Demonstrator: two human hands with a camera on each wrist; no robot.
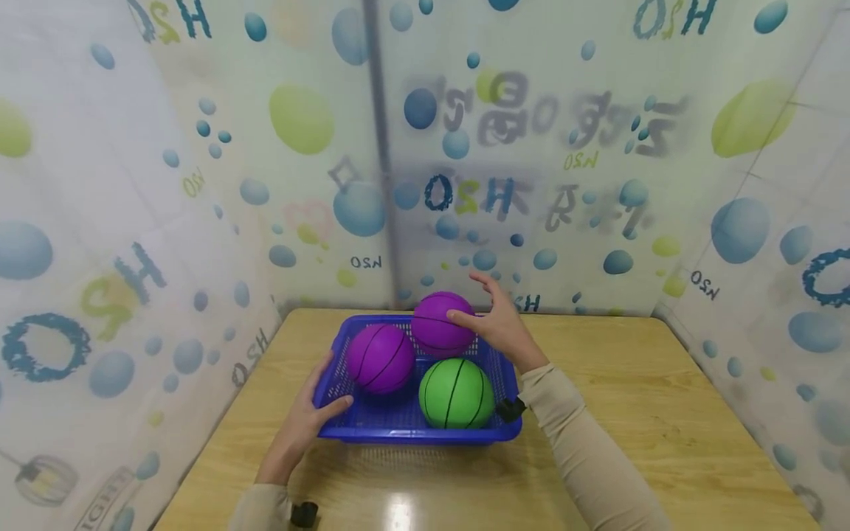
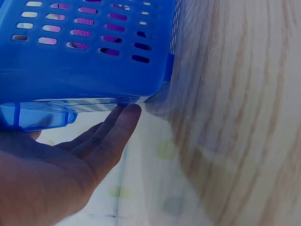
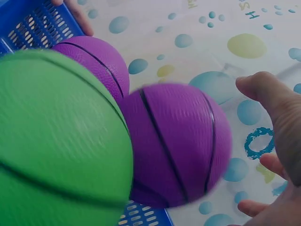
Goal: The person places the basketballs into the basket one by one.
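Observation:
A blue plastic basket (image 1: 405, 434) with slotted walls stands on the wooden table. Inside are a purple ball (image 1: 380, 359) at left, a green ball (image 1: 456, 394) at front right, and a second purple ball (image 1: 441, 324) at the back, rising above the far rim. My left hand (image 1: 311, 413) holds the basket's left side, thumb over the rim and fingers along the outer wall (image 2: 101, 146). Beside the back purple ball, my right hand (image 1: 501, 324) is spread with nothing in its grasp. A gap shows between its thumb and that ball (image 3: 176, 143) in the right wrist view.
The wooden table (image 1: 598, 376) extends on both sides of the basket and in front of it. Close behind its far edge hangs a patterned curtain (image 1: 564, 221), with similar printed sheets (image 1: 133, 258) at left and right. A black strap piece sits at each wrist.

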